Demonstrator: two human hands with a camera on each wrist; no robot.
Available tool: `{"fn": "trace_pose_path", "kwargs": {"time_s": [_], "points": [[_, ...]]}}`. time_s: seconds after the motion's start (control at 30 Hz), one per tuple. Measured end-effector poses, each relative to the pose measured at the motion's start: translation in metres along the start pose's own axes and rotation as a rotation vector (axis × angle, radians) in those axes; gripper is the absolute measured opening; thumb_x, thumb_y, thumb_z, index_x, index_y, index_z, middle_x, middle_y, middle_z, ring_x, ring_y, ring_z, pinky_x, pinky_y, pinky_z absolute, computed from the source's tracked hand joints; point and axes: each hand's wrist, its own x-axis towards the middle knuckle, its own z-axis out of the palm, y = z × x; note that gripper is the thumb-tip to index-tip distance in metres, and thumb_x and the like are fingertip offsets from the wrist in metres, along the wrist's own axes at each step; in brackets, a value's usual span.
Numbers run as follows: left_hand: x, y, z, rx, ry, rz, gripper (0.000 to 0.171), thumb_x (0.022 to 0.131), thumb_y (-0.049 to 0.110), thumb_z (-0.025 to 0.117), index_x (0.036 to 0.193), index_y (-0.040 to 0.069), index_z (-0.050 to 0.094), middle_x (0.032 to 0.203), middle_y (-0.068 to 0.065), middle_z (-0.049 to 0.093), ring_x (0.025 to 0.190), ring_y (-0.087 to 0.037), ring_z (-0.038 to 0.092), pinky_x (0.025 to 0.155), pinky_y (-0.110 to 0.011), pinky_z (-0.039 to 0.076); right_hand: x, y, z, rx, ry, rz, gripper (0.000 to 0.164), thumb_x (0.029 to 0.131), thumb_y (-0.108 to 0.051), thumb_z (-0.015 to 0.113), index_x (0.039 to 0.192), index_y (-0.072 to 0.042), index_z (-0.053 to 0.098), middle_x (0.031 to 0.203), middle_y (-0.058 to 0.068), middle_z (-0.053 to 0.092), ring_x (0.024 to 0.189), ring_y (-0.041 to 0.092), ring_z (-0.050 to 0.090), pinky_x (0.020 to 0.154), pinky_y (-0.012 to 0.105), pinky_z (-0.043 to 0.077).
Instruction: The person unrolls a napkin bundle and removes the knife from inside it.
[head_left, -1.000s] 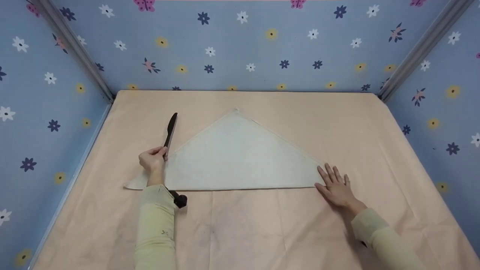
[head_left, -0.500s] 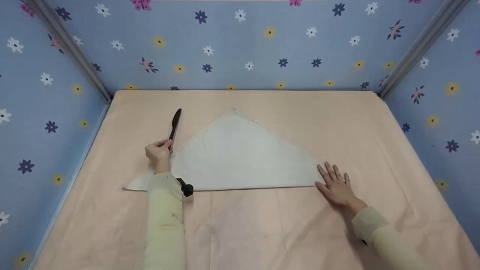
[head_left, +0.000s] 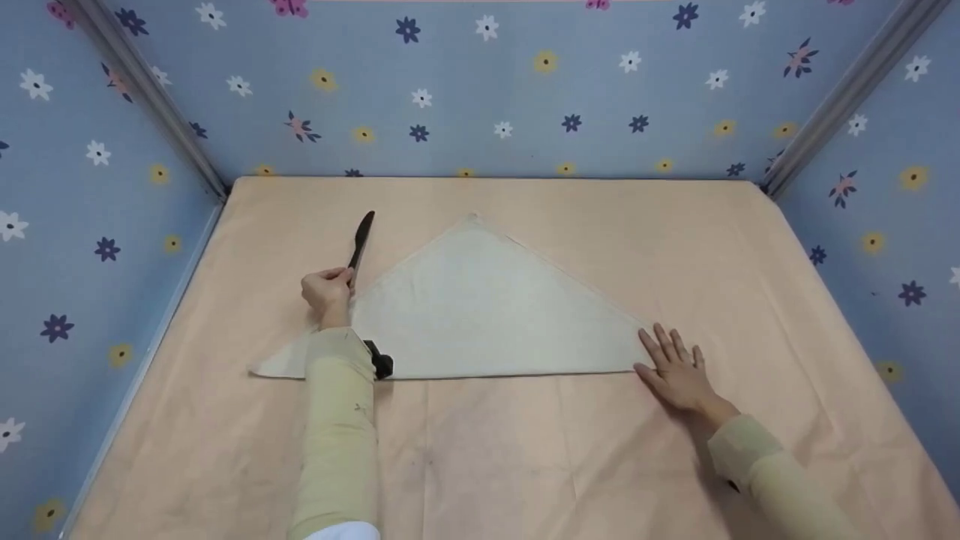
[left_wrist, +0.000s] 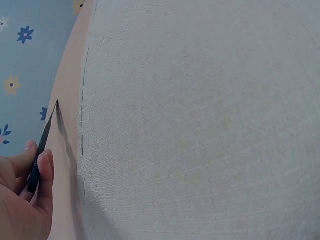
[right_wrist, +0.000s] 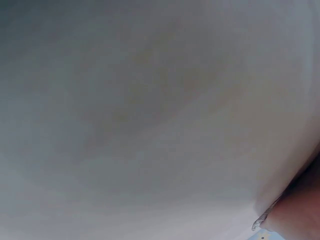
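A pale cloth point(head_left: 480, 315) lies in a triangle with its peak pointing away from me. By its left slanting edge, my left hand point(head_left: 327, 292) pinches the handle of a black table knife point(head_left: 363, 238), whose blade points to the far side. The left wrist view shows the knife point(left_wrist: 43, 145) between thumb and fingers, beside the cloth's edge. My right hand point(head_left: 679, 379) rests with spread, straight fingers on the cloth's right corner. In the right wrist view only part of that hand point(right_wrist: 297, 215) shows, and the pale surface is blurred. My left forearm covers part of the cloth's left end.
A peach-coloured cover point(head_left: 487, 457) with creases spreads over the table. Blue flowered panels point(head_left: 450, 75) stand at the back and both sides, with grey metal posts point(head_left: 150, 97) at the corners. A black device point(head_left: 381, 361) is strapped to my left wrist.
My left hand has moved away from me and to the right with the knife, along the cloth's left edge. My right hand stays at the right corner; the cloth lies the same.
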Motion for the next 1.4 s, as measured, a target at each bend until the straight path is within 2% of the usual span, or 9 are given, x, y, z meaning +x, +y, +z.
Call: {"fn": "trace_pose_path", "kwargs": {"time_s": [0.17, 0.27, 0.4, 0.67, 0.83, 1.0, 1.1, 1.23, 1.4], "points": [[0.0006, -0.0012, 0.0032, 0.039, -0.002, -0.007, 0.018, 0.077, -0.003, 0.063, 0.095, -0.006, 0.066, 0.074, -0.01, 0.064, 0.06, -0.02, 0.062, 0.05, -0.023, 0.05, -0.0002, 0.001, 0.0004, 0.0, -0.003, 0.0, 0.063, 0.093, -0.044, 0.035, 0.143, -0.011, 0.016, 0.147, 0.016, 0.003, 0.132, 0.037, -0.002, 0.098, 0.06, -0.006], [0.0013, -0.0021, 0.0055, 0.021, -0.014, -0.026, 0.02, 0.077, -0.007, 0.061, 0.096, -0.007, 0.065, 0.071, -0.01, 0.061, 0.052, -0.017, 0.057, 0.045, -0.022, 0.047, -0.0004, 0.0014, 0.0007, 0.004, -0.001, -0.001, 0.063, 0.093, -0.044, 0.035, 0.142, -0.01, 0.017, 0.147, 0.016, 0.004, 0.132, 0.036, -0.003, 0.098, 0.06, -0.006], [0.001, -0.0036, 0.0068, 0.029, -0.027, -0.029, 0.024, 0.077, -0.011, 0.058, 0.099, -0.008, 0.064, 0.079, -0.015, 0.062, 0.051, -0.015, 0.055, 0.042, -0.02, 0.045, -0.0008, 0.0009, 0.0001, 0.006, 0.002, -0.001, 0.062, 0.093, -0.043, 0.035, 0.142, -0.01, 0.017, 0.147, 0.016, 0.004, 0.132, 0.037, -0.002, 0.098, 0.06, -0.006], [-0.0031, -0.007, 0.0019, 0.201, -0.029, 0.006, 0.026, 0.08, -0.006, 0.055, 0.104, -0.001, 0.065, 0.097, -0.017, 0.064, 0.066, -0.016, 0.06, 0.051, -0.017, 0.046, -0.0008, -0.0011, 0.0002, -0.011, -0.012, 0.016, 0.063, 0.093, -0.044, 0.035, 0.142, -0.01, 0.017, 0.147, 0.017, 0.004, 0.132, 0.038, -0.002, 0.098, 0.061, -0.007], [-0.0035, -0.0065, -0.0003, 0.256, -0.035, 0.025, 0.028, 0.08, -0.005, 0.054, 0.105, 0.001, 0.065, 0.105, -0.014, 0.062, 0.09, -0.022, 0.059, 0.072, -0.023, 0.048, -0.0006, -0.0013, 0.0004, -0.014, -0.007, 0.017, 0.063, 0.093, -0.044, 0.035, 0.142, -0.01, 0.017, 0.147, 0.017, 0.005, 0.132, 0.038, -0.001, 0.098, 0.061, -0.005], [-0.0027, -0.0066, -0.0008, 0.284, -0.064, 0.023, 0.03, 0.08, -0.004, 0.054, 0.109, 0.001, 0.063, 0.111, -0.014, 0.06, 0.104, -0.023, 0.054, 0.087, -0.03, 0.043, -0.0004, -0.0011, -0.0002, -0.003, -0.001, 0.012, 0.062, 0.093, -0.043, 0.035, 0.142, -0.01, 0.018, 0.147, 0.017, 0.005, 0.132, 0.038, -0.001, 0.098, 0.061, -0.006], [-0.0025, -0.007, -0.0006, 0.266, -0.082, 0.023, 0.03, 0.08, -0.005, 0.055, 0.109, 0.001, 0.063, 0.111, -0.014, 0.06, 0.104, -0.023, 0.054, 0.088, -0.03, 0.042, -0.0002, -0.0006, -0.0006, 0.003, 0.004, 0.01, 0.062, 0.093, -0.043, 0.035, 0.142, -0.01, 0.018, 0.147, 0.016, 0.005, 0.132, 0.037, -0.001, 0.098, 0.06, -0.006], [-0.0023, -0.0079, -0.0012, 0.246, -0.101, 0.023, 0.031, 0.08, -0.005, 0.057, 0.109, 0.0, 0.062, 0.11, -0.015, 0.06, 0.1, -0.023, 0.056, 0.082, -0.027, 0.046, 0.0004, 0.0007, -0.0005, -0.002, 0.008, 0.008, 0.062, 0.093, -0.044, 0.035, 0.142, -0.011, 0.017, 0.147, 0.015, 0.004, 0.132, 0.037, -0.002, 0.099, 0.06, -0.006], [-0.0023, -0.0101, -0.0022, 0.236, -0.097, 0.04, 0.031, 0.079, -0.006, 0.059, 0.109, -0.001, 0.062, 0.109, -0.015, 0.06, 0.098, -0.022, 0.056, 0.079, -0.023, 0.047, 0.0003, 0.0006, -0.0003, 0.0, 0.003, 0.007, 0.062, 0.093, -0.044, 0.035, 0.142, -0.01, 0.017, 0.147, 0.016, 0.004, 0.132, 0.037, -0.002, 0.099, 0.06, -0.007]]}}
